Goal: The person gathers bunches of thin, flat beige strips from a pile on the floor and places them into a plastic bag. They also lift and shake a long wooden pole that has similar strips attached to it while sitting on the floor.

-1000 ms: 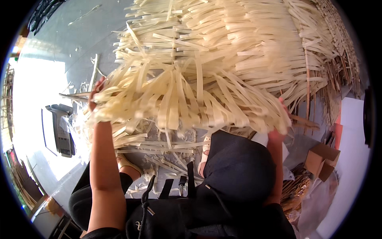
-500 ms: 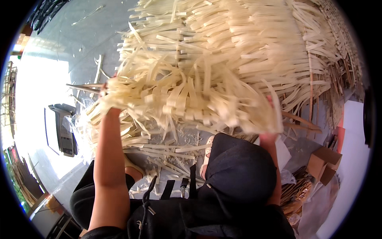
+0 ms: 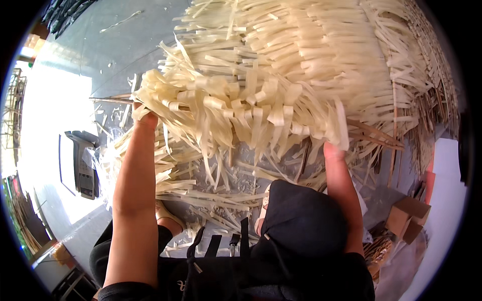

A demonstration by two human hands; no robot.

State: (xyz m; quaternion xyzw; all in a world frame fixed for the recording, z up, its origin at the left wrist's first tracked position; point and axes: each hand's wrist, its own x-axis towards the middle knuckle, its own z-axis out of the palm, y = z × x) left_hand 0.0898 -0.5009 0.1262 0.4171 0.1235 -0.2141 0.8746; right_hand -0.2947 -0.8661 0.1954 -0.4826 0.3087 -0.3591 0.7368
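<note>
A long fringe of pale strips [image 3: 241,108] stretches crosswise in front of me, raised above the floor, its strips curling and hanging down. Thin brown sticks [image 3: 111,99] jut out past its left end, and more sticks [image 3: 376,135] past its right. My left hand [image 3: 145,118] is closed on the left end, the fingers partly covered by strips. At the right end, my right hand [image 3: 335,151] grips the fringe too; hanging strips hide most of its fingers.
Beyond lies a wide layered spread of similar pale strips [image 3: 311,45]. Loose strips and shavings [image 3: 221,193] litter the grey floor around my feet. A grey-black device [image 3: 83,163] stands at left. To the right are an open cardboard box [image 3: 407,218] and a bundle of brown sticks [image 3: 377,248].
The fringe has shifted slightly away from me and hangs more freely, uncovering floor and strips beneath it. Both hands keep their hold at its ends.
</note>
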